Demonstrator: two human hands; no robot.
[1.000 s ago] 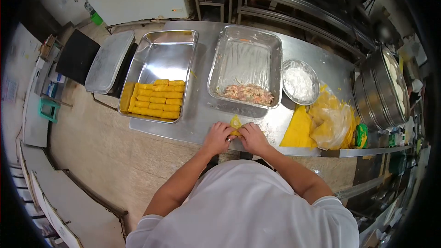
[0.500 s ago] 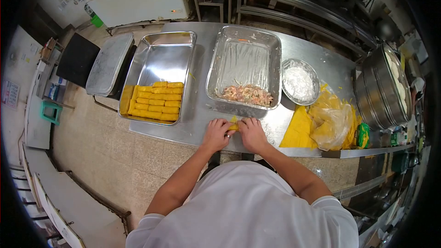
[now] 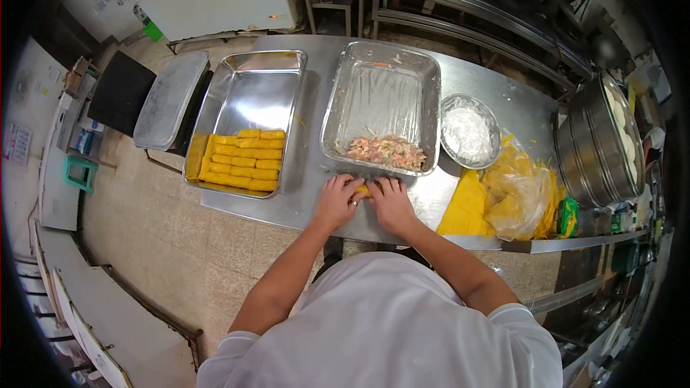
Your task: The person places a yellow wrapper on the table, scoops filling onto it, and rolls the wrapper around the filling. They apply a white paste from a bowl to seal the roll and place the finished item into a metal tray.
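Observation:
My left hand (image 3: 336,203) and my right hand (image 3: 392,205) are side by side near the table's front edge, their fingers curled over a small yellow roll (image 3: 364,191). Most of the roll is hidden beneath the fingers. Just beyond them stands a metal tray (image 3: 384,97) with a heap of chopped pinkish filling (image 3: 386,151) at its near end. On the left, a second metal tray (image 3: 259,86) holds rows of finished yellow rolls (image 3: 244,161). Flat yellow wrapper sheets (image 3: 461,208) lie to the right of my right hand.
A round metal bowl (image 3: 445,148) of white paste sits beside the filling tray. Right of it are a clear plastic bag (image 3: 514,208) over yellow shreds, a green packet (image 3: 568,217) and stacked steamers (image 3: 586,151). A lidded container (image 3: 169,104) stands left of the table (image 3: 309,136).
Both hands have moved slightly forward, away from my body, with the fingers now further over the yellow roll. Less of its wrapper sticks out beyond them. The trays have stayed put.

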